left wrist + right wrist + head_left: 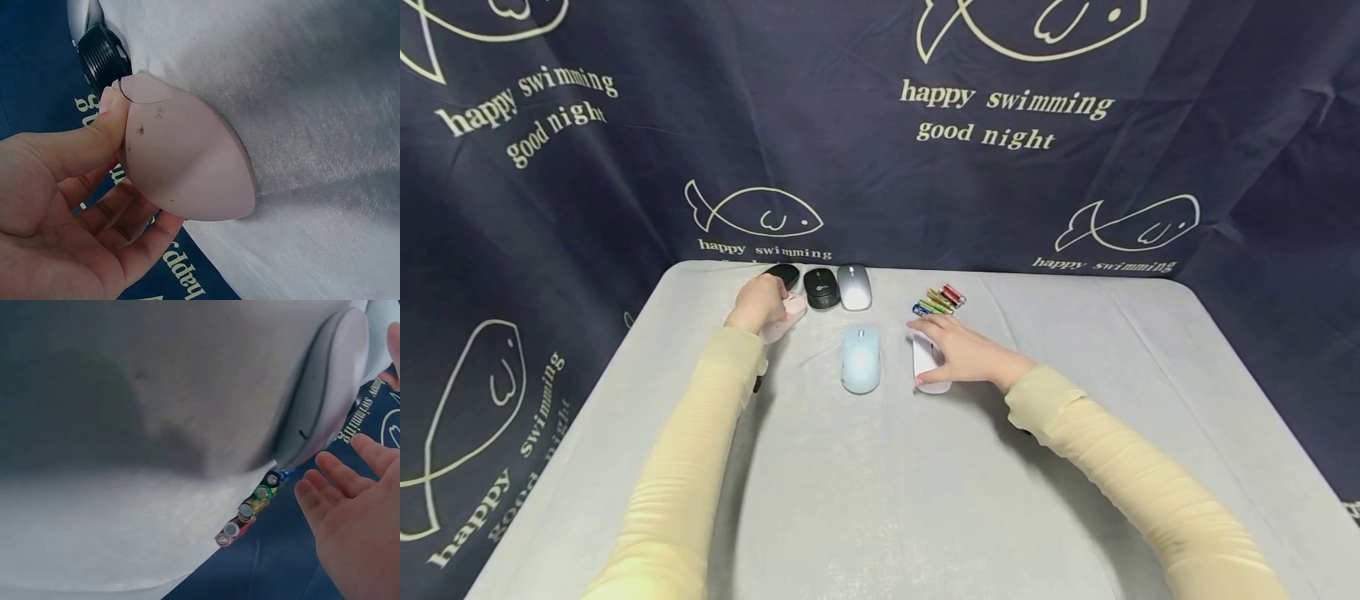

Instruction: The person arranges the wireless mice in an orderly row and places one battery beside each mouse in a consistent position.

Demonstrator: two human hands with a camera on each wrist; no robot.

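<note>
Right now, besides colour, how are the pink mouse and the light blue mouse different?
The left hand holds the pink mouse, but no hand touches the light blue mouse. In the head view, the pink mouse slants, while the light blue mouse points straight toward the back of the table. Both are computer mice with rounded ends.

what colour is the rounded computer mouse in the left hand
The rounded computer mouse is pale pink with a few dark specks, clearest in the left wrist view.

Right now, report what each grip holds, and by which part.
The left grip holds the pink computer mouse by its edge; the right grip holds nothing.
</note>
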